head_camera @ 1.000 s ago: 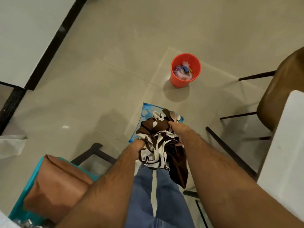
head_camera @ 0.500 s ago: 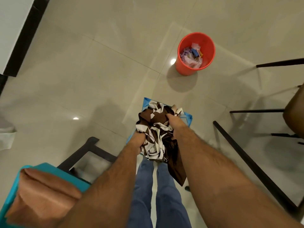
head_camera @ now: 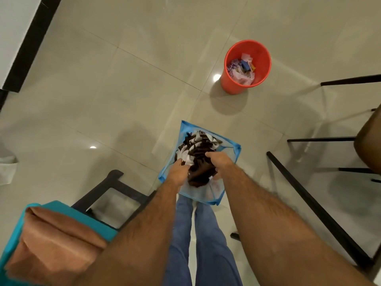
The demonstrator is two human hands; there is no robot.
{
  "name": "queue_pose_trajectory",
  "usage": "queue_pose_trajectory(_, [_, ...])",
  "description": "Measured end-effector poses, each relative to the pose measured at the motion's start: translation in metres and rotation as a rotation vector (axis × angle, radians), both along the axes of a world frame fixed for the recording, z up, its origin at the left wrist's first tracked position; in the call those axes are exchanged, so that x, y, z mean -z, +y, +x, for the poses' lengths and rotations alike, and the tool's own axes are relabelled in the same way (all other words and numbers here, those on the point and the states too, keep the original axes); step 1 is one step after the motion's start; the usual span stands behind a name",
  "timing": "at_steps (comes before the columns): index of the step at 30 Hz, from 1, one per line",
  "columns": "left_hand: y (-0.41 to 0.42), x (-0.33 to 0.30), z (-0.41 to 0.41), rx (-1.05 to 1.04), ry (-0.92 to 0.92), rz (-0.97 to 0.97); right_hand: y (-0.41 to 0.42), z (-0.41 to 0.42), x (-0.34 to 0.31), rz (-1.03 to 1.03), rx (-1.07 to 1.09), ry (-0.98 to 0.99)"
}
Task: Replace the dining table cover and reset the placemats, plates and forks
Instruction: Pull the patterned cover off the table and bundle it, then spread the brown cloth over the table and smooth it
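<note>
A crumpled brown-and-white table cover (head_camera: 198,153) is bunched up inside the mouth of a blue mesh laundry bag (head_camera: 236,148) that stands on the tiled floor in front of my legs. My left hand (head_camera: 179,169) grips the cover's left side and my right hand (head_camera: 219,162) grips its right side; both reach down into the bag's opening. The lower part of the cover is hidden inside the bag.
An orange waste bin (head_camera: 246,66) holding scraps stands on the floor beyond the bag. A folded tan cloth (head_camera: 51,244) lies on a teal chair seat (head_camera: 82,215) at lower left. Black chair legs (head_camera: 313,201) and a brown seat (head_camera: 369,139) are at right.
Both hands have lowered the bunched cover from above the blue bag down into its opening. The view has shifted left, so the bin now appears further right.
</note>
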State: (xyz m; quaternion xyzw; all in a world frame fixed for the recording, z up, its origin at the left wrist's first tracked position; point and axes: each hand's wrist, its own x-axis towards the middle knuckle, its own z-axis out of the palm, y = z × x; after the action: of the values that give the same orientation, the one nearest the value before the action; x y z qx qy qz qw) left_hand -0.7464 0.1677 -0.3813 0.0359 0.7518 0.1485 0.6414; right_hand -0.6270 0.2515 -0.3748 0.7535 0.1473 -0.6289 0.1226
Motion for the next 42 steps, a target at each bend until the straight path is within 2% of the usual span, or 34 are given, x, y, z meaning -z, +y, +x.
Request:
queue_pose_trajectory(3, [-0.005, -0.002, 0.002, 0.013, 0.016, 0.022, -0.010, 0.005, 0.003, 0.067, -0.083, -0.003])
queue_pose_trajectory(11, [-0.014, -0.031, 0.005, 0.095, 0.037, 0.054, -0.028, 0.007, -0.038, 0.135, -0.054, 0.048])
queue_pose_trajectory(15, [-0.010, -0.077, 0.010, 0.117, 0.004, 0.105, -0.035, 0.012, -0.083, 0.227, -0.055, 0.161])
queue_pose_trajectory(21, [-0.007, -0.176, 0.010, 0.118, -0.003, 0.247, -0.040, 0.016, -0.179, 0.411, -0.114, 0.190])
queue_pose_trajectory(29, [-0.023, -0.284, -0.006, 0.098, 0.105, 0.456, -0.056, 0.002, -0.287, 0.574, -0.166, 0.230])
queue_pose_trajectory(34, [-0.065, -0.332, -0.020, 0.063, 0.228, 0.605, -0.081, -0.017, -0.330, 0.793, -0.336, 0.340])
queue_pose_trajectory(39, [-0.117, -0.372, -0.058, 0.042, 0.400, 0.729, -0.119, -0.065, -0.354, 0.894, -0.508, 0.401])
queue_pose_trajectory(42, [-0.160, -0.390, -0.092, -0.056, 0.496, 0.765, -0.150, -0.105, -0.367, 0.927, -0.624, 0.460])
